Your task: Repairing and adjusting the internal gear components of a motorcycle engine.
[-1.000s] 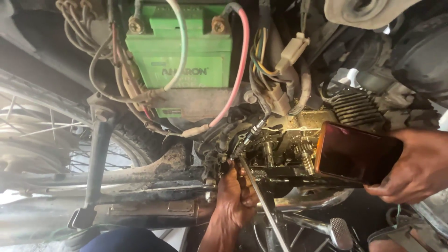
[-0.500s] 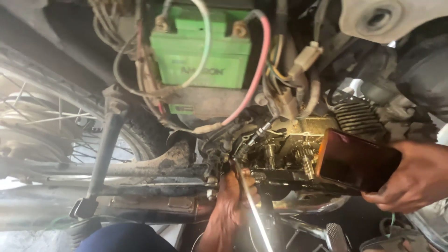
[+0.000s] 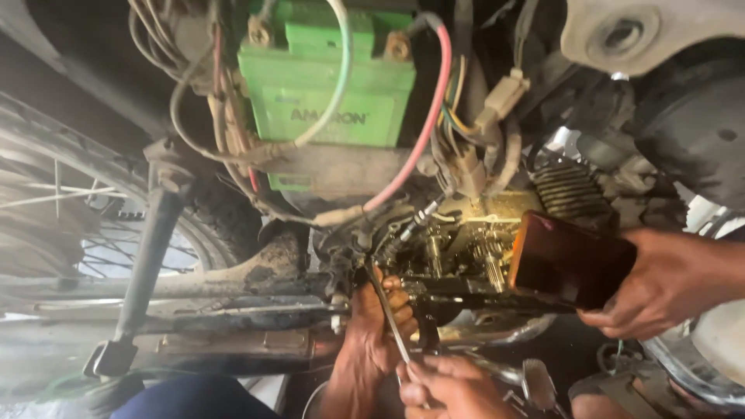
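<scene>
Background: the underside and flank of a motorcycle fill the view, dusty and greasy; one spoked wheel (image 3: 85, 225) with a black rubber tyre sits at the left.
Battery: one green plastic box (image 3: 326, 85), blocky, with two corroded terminals on top.
Cables: one red cable (image 3: 423, 147) and one white cable (image 3: 337, 85) curve across the battery; a loose bundle of thinner wires hangs to its left, and one white plastic plug (image 3: 504, 93) to its right.
Engine opening (image 3: 466, 248): an open cavity below the battery, lit yellow, with oily brass-coloured metal parts inside; their number cannot be told.
Ribbed part (image 3: 570, 190): one dark metal piece with close parallel fins, just right of the opening.
Thin metal rod (image 3: 388, 314): one, straight, bare steel, slanting from the left edge of the opening down to the lower hands.
Left hand (image 3: 372, 334): comes up from below, grimy, fingers curled shut right against the rod at the frame; what they clamp cannot be told.
Right hand (image 3: 446, 388): at the bottom edge, fingers pinched closed on the rod's lower end.
Other person's hand (image 3: 667, 283): enters from the right, holding one flat, glossy, dark red phone (image 3: 570, 260) beside the opening.
Hands counted: three.
</scene>
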